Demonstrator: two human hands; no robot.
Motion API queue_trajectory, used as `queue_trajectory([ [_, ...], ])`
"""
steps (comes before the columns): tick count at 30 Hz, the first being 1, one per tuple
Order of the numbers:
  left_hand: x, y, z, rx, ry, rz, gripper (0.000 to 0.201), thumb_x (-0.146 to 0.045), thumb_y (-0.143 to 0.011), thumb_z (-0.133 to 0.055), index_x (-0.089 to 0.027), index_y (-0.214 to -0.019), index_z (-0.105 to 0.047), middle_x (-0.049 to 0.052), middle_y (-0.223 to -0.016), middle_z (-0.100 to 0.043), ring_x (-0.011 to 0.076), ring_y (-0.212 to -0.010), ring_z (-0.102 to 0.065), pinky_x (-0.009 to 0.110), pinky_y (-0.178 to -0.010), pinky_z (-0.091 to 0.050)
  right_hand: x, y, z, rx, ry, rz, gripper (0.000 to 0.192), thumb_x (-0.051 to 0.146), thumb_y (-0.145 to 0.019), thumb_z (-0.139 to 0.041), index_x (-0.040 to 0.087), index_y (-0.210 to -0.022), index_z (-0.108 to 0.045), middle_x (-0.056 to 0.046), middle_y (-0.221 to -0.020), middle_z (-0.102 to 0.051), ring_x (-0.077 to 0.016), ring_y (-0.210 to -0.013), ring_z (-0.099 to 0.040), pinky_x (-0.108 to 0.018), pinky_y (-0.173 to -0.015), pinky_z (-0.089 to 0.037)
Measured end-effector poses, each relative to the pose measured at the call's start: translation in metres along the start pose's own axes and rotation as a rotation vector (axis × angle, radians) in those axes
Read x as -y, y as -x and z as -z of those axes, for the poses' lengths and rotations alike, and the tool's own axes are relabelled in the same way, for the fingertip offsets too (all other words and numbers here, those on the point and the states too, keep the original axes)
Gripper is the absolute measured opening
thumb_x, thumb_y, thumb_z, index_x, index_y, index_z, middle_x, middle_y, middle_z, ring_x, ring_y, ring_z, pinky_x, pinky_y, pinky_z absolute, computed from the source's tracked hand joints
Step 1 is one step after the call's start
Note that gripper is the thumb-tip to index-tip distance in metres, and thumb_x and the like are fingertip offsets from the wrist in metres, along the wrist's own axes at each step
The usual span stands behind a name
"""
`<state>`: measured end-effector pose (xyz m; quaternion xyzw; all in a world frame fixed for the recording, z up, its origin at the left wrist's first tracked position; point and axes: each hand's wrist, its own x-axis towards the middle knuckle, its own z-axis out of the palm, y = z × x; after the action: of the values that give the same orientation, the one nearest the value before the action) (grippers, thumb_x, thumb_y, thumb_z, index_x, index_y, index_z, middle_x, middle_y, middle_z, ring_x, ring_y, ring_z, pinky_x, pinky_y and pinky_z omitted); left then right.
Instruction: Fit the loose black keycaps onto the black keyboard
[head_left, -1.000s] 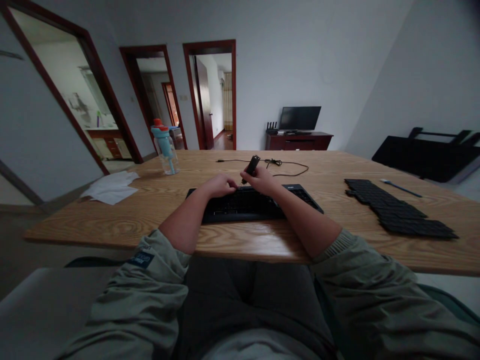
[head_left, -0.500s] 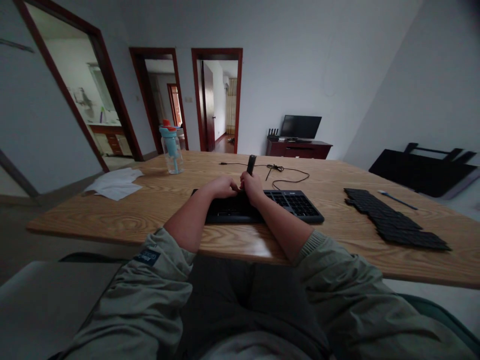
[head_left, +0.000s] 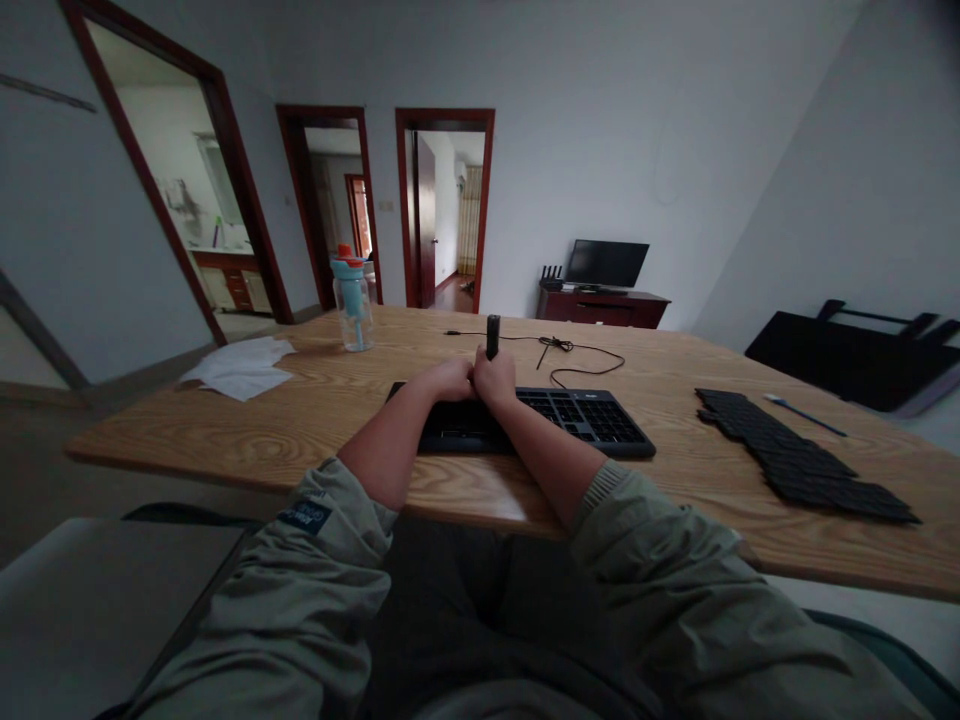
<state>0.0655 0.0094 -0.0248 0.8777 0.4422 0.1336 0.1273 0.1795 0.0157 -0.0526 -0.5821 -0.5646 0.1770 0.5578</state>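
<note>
A black keyboard [head_left: 600, 420] lies on the wooden table in front of me, with its left half largely behind my hands and forearms. My right hand [head_left: 496, 378] is closed around a black stick-like handle [head_left: 493, 337] that stands upright over the keyboard; its lower end is hidden. Right beside it, my left hand [head_left: 451, 379] has its fingers curled down at the keyboard, touching or nearly touching the right hand. What the left fingertips hold, if anything, cannot be made out. Several black key pieces [head_left: 787, 455] lie in a stepped group to the right.
A blue brush [head_left: 810, 415] lies beyond the key pieces. The keyboard's thin cable [head_left: 600, 371] is bundled behind it. White paper sheets [head_left: 244, 368] and a clear bottle with a blue lid [head_left: 352, 310] are on the left of the wooden table [head_left: 225, 440].
The black handle, tilted right before, now stands nearly upright and a little farther left with my right hand. My left hand stays close beside it. The whole view has shifted slightly.
</note>
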Motion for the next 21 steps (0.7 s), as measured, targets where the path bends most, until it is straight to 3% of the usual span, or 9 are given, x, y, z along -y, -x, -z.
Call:
queue_trajectory([
  [5,0.006,-0.001,-0.004,-0.037,0.071,-0.111,0.031,-0.018,-0.079,-0.068,-0.008,-0.108,-0.073,0.013,-0.109,-0.075,0.0242,-0.095,-0.066,0.029,-0.089,-0.048,0.001,0.005,-0.002,0.065,0.115,0.102,0.033,0.038,-0.096,-0.045,0.016,-0.086,-0.067,-0.015,-0.085,-0.07,-0.0265,-0.078,-0.065,-0.031,-0.067,-0.044],
  [10,0.012,-0.003,-0.004,-0.032,0.091,-0.073,0.029,-0.019,-0.078,-0.069,-0.008,-0.104,-0.075,0.01,-0.099,-0.077,0.0217,-0.087,-0.065,0.028,-0.08,-0.048,-0.001,0.003,0.006,0.085,0.035,0.128,0.029,0.038,-0.094,-0.051,0.02,-0.073,-0.059,-0.006,-0.072,-0.064,-0.0214,-0.07,-0.06,-0.028,-0.062,-0.042],
  [12,0.014,-0.003,-0.001,0.011,0.077,-0.033,0.028,-0.027,-0.08,-0.067,-0.011,-0.101,-0.077,0.008,-0.093,-0.077,0.02,-0.081,-0.065,0.027,-0.077,-0.048,-0.001,0.0,0.014,0.076,-0.123,0.074,0.033,0.039,-0.093,-0.053,0.022,-0.065,-0.05,-0.001,-0.06,-0.054,-0.0173,-0.059,-0.053,-0.027,-0.055,-0.039],
  [15,0.014,-0.002,0.002,0.037,0.052,-0.01,0.032,-0.037,-0.081,-0.066,-0.019,-0.104,-0.079,0.003,-0.093,-0.078,0.0183,-0.082,-0.066,0.025,-0.075,-0.047,0.0,-0.007,0.032,0.04,-0.517,-0.137,0.035,0.038,-0.092,-0.053,0.024,-0.063,-0.038,0.006,-0.051,-0.039,-0.0123,-0.046,-0.039,-0.024,-0.045,-0.033],
  [18,0.012,-0.002,0.004,0.027,0.053,0.012,0.032,-0.037,-0.08,-0.067,-0.022,-0.106,-0.079,0.001,-0.095,-0.078,0.0179,-0.087,-0.067,0.024,-0.077,-0.048,0.001,-0.014,0.051,0.023,-0.859,-0.324,0.032,0.029,-0.093,-0.053,0.024,-0.065,-0.036,0.01,-0.048,-0.032,-0.0095,-0.04,-0.032,-0.021,-0.041,-0.03],
  [21,0.009,0.0,0.004,0.018,0.085,0.021,0.031,-0.035,-0.08,-0.067,-0.021,-0.105,-0.079,0.003,-0.098,-0.079,0.0182,-0.088,-0.068,0.025,-0.078,-0.049,-0.001,-0.02,0.069,0.044,-1.032,-0.413,0.032,0.024,-0.095,-0.05,0.022,-0.066,-0.037,0.011,-0.047,-0.031,-0.0072,-0.038,-0.03,-0.018,-0.041,-0.03],
])
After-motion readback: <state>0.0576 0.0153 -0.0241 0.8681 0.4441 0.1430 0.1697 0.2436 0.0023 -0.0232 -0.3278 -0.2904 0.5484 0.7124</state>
